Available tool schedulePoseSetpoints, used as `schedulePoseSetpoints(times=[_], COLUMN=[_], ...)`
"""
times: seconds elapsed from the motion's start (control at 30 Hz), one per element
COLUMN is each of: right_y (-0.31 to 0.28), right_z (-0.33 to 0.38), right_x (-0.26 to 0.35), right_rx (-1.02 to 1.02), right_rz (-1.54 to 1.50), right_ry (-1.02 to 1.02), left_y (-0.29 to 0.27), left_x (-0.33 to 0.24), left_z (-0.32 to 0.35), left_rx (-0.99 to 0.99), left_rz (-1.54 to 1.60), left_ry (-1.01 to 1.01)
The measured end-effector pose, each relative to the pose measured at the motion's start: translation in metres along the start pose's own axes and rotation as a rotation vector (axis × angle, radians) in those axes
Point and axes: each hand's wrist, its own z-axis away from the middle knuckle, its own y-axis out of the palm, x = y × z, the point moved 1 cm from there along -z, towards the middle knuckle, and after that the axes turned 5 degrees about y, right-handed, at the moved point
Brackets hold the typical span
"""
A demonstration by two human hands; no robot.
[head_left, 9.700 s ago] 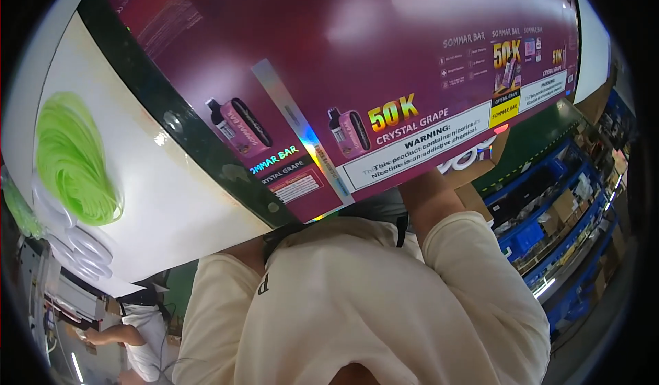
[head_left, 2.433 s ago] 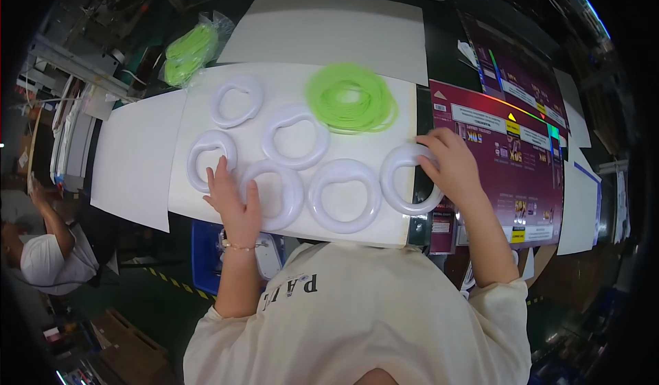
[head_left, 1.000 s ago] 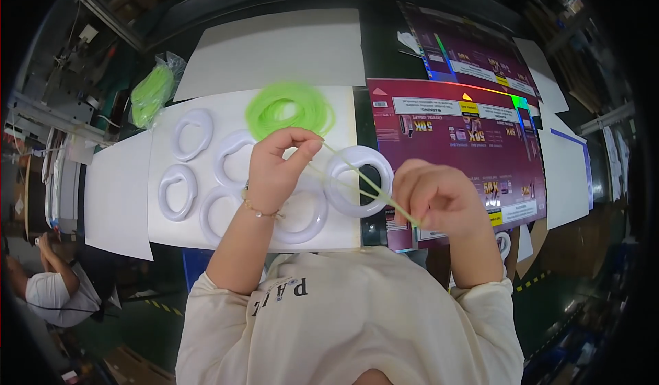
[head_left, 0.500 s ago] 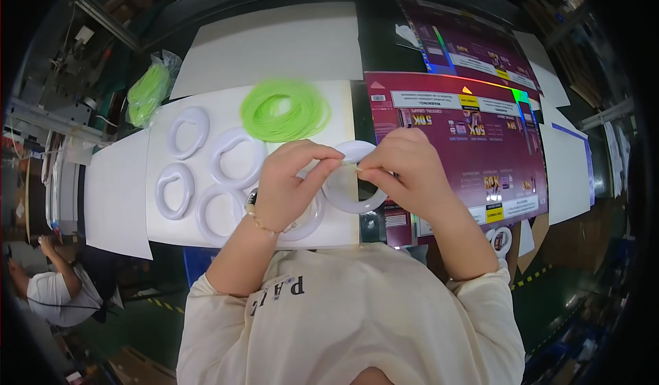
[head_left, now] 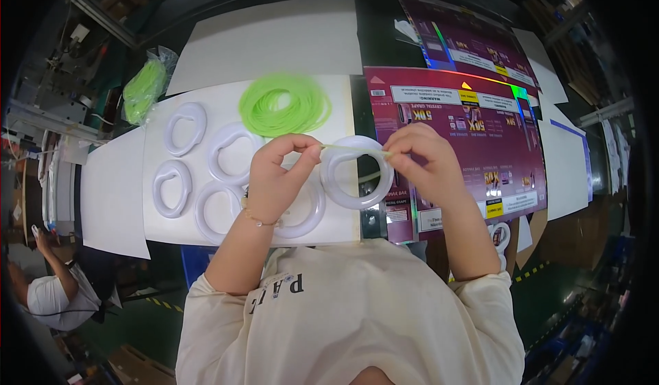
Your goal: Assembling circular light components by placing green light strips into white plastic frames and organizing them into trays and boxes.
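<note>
A thin pale-green strand is stretched nearly level between my two hands. My left hand pinches one end between thumb and forefinger. My right hand pinches the other end, over the edge of the dark red printed sheet. Behind and below the strand lies a glossy white ring-shaped coil, touched by neither hand as far as I can see. Another white coil is partly hidden by my left hand and wrist. Beyond my left hand sits a loose bundle of bright green strands.
Several more white coils lie on the white board at left. A clear bag of green strands is at the far left. Dark red printed sheets cover the right side. Another person is at lower left.
My hands have moved apart, left hand leftward and right hand rightward. The green strand between them is now pulled out straight, and the white coil beneath shows more fully.
</note>
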Motion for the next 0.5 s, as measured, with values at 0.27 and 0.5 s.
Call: schedulePoseSetpoints(times=[0.27, 0.5], right_y=[-0.012, -0.009], right_z=[0.011, 0.019], right_x=[-0.012, -0.016], right_rx=[-0.038, -0.044], right_rz=[-0.618, -0.864], right_ry=[0.122, -0.021], left_y=[-0.001, 0.001], left_x=[-0.001, 0.001], left_z=[-0.001, -0.001], left_rx=[0.036, 0.060], left_rz=[0.018, 0.087], left_ry=[-0.036, -0.031])
